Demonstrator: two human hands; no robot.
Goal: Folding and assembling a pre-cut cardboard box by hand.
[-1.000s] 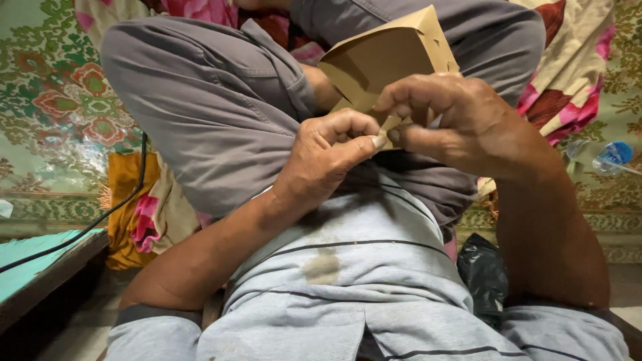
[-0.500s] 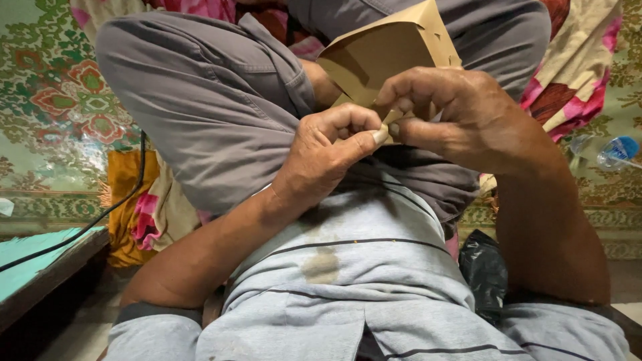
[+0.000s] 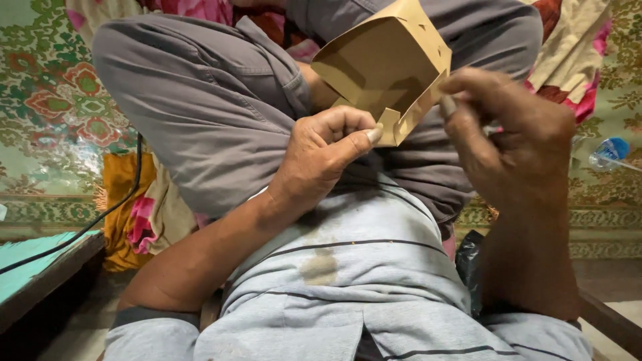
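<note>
A folded brown paper box (image 3: 381, 63) is held up in front of my bent knees, its open inside facing me. My left hand (image 3: 324, 160) pinches the box's lower edge, thumb pressed on the bottom flap. My right hand (image 3: 508, 144) is curled at the box's right corner, and its fingertips hold the edge there. My grey trousers (image 3: 200, 100) fill the space behind the box, and my light grey striped shirt (image 3: 348, 281) lies below the hands.
A black cable (image 3: 134, 177) runs down the left over a yellow cloth (image 3: 124, 200) to a teal board (image 3: 33, 267). A clear plastic bottle with a blue cap (image 3: 608, 150) lies at the right. A black bag (image 3: 468, 267) sits beside my right forearm. A patterned mat (image 3: 47, 100) covers the floor.
My hands were pinched close together on the box's lower flap. The right hand has shifted rightward to the corner, and the box's inside now shows more open.
</note>
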